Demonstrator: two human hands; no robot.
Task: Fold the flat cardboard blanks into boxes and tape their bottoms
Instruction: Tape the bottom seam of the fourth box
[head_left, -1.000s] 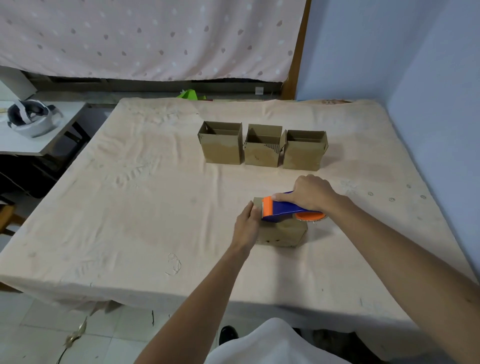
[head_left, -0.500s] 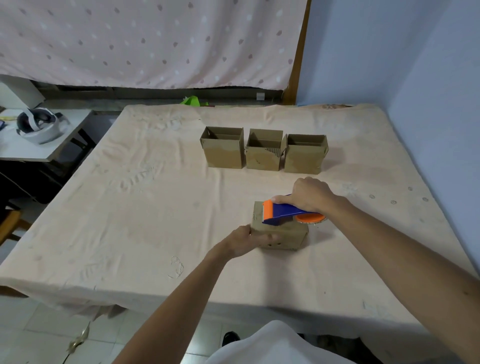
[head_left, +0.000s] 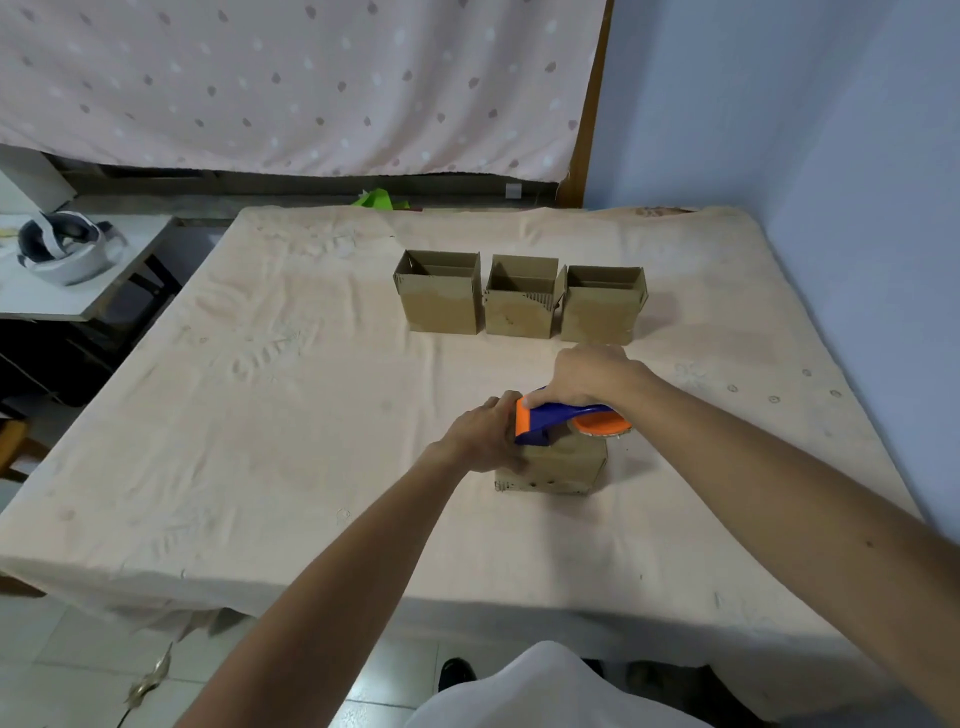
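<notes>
A small cardboard box stands upside down near the middle of the cloth-covered table. My right hand grips a blue and orange tape dispenser that lies across the box's top. My left hand is curled round the box's upper left edge, right beside the dispenser's orange blade end. Three folded boxes, one on the left, one in the middle and one on the right, stand open side up in a row further back.
A side table at the left holds a white headset. A blue wall runs close along the table's right edge. A dotted curtain hangs behind, with a green object at the table's far edge.
My left hand moved from the box's front lower left up to its upper left edge. The dispenser stays on the box's top in my right hand.
</notes>
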